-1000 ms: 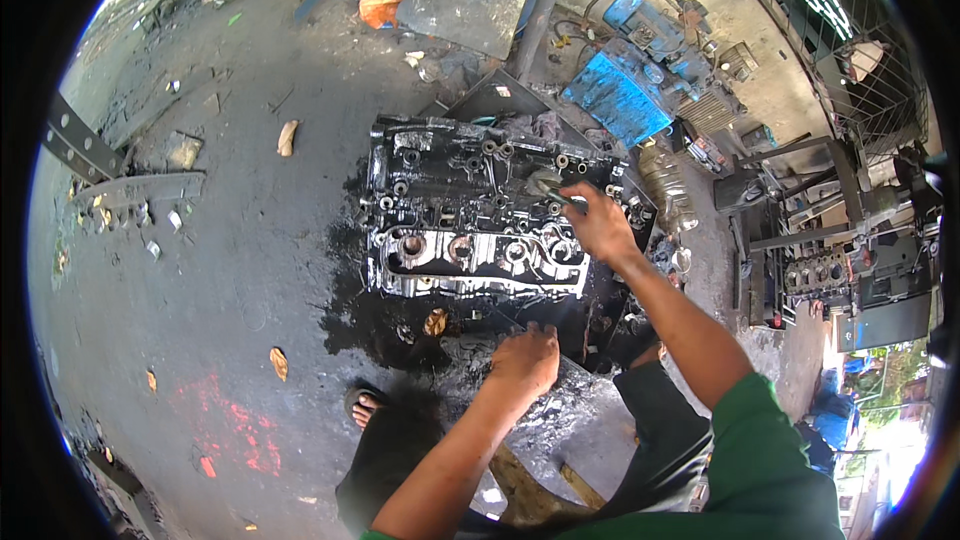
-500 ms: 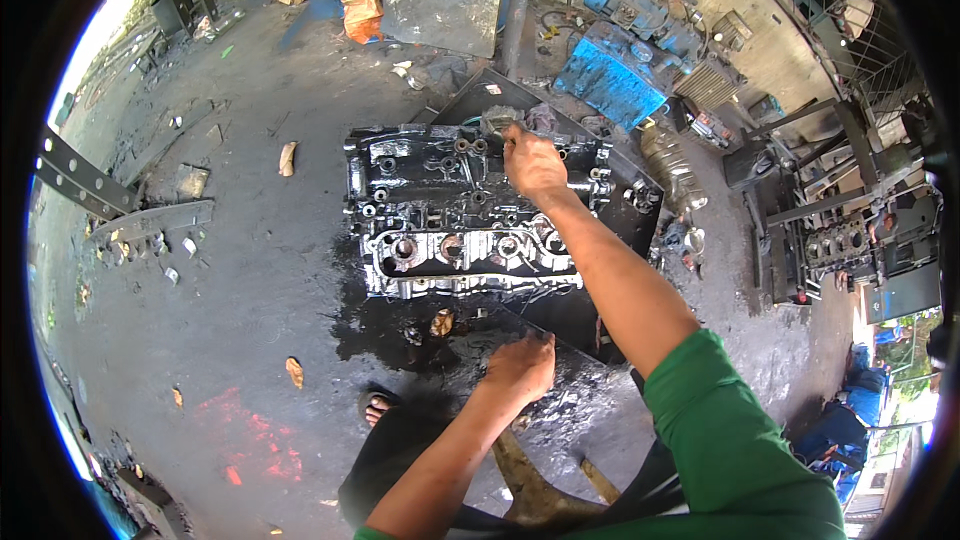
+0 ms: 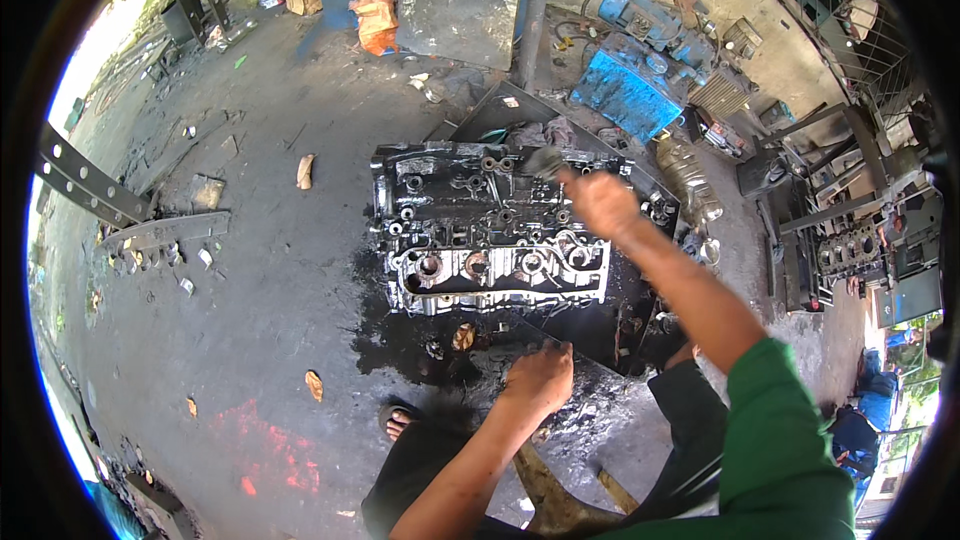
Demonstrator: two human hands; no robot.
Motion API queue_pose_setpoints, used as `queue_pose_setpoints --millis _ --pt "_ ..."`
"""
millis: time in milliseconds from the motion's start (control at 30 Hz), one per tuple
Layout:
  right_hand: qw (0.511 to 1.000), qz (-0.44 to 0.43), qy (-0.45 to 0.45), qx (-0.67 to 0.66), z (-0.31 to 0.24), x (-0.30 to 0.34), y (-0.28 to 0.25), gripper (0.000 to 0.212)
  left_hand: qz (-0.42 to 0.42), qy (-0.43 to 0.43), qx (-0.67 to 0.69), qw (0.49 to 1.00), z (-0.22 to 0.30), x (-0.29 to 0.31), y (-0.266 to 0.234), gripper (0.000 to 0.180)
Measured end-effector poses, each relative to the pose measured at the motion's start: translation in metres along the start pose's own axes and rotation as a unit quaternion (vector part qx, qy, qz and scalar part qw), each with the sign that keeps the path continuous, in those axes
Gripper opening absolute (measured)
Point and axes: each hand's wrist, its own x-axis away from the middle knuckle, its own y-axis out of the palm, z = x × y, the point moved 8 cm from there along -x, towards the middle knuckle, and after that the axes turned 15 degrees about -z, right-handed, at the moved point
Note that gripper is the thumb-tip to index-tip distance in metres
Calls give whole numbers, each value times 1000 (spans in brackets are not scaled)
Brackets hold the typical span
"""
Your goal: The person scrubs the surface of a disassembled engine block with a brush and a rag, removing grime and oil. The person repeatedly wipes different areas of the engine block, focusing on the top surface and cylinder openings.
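- Well to the left of your left hand (image 3: 541,380), a perforated dark beam (image 3: 95,180) is standing out.
- Nearer that hand on the same side, a dry leaf (image 3: 315,386) is lying on the floor (image 3: 260,290).
- Just left of it and slightly lower, your foot (image 3: 398,422) is resting in a sandal.
- Ahead of it, the oily engine part (image 3: 490,230) is lying with its round openings facing up.
- Your left hand is hanging near the black tray (image 3: 590,335); I cannot tell whether its fingers are gripping anything.
- Just left of your right hand (image 3: 603,205), a blurred brush-like tool (image 3: 545,162) is showing its grey head over the engine part's far side; that hand is clamping the tool.
- Beyond it, a blue machine (image 3: 630,90) is standing, and to its right a plastic bottle (image 3: 688,180) is lying.
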Motion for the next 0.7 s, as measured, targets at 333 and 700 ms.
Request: queue_pose_setpoints --millis 333,700 --pt "994 2 -43 -96 -70 -5 -51 35 -7 -13 -8 1000 -7 -6 -9 50" --pt "990 -61 125 15 39 21 -32 41 -25 -25 7 999 -7 1 -3 51"
